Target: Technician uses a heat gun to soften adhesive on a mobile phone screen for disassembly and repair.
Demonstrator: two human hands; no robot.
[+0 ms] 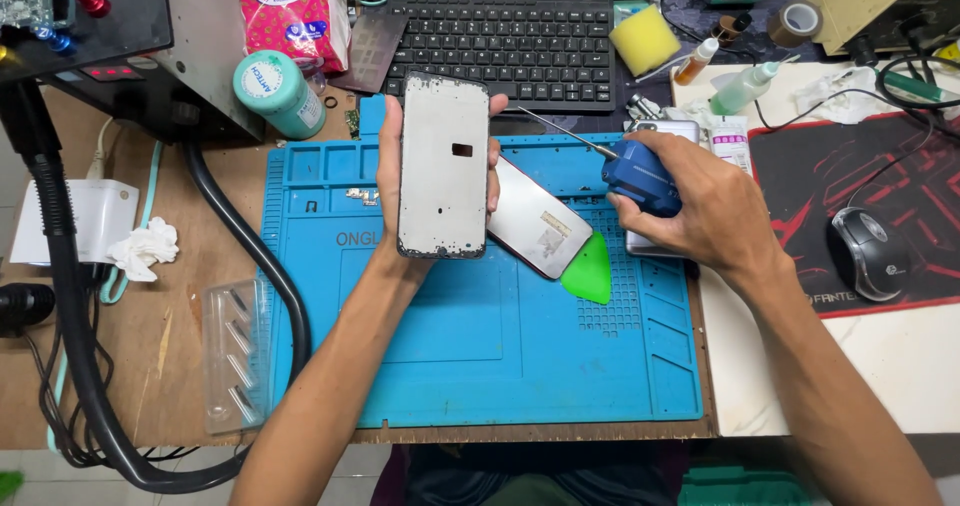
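Here the left hand [392,181] is gripping the phone frame [444,166] upright, lengthwise away from the person; the right hand [700,206], just beside it, is clasping a blue tool [642,176] whose needle tip is pointing leftward at the frame.

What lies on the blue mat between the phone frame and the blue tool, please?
In the head view, a silvery panel with a green pick at its lower end lies between them.

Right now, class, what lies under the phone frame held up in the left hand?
Under the phone frame lies a silver panel on the blue repair mat, a green pick at its lower end. The frame covers the panel's upper end.
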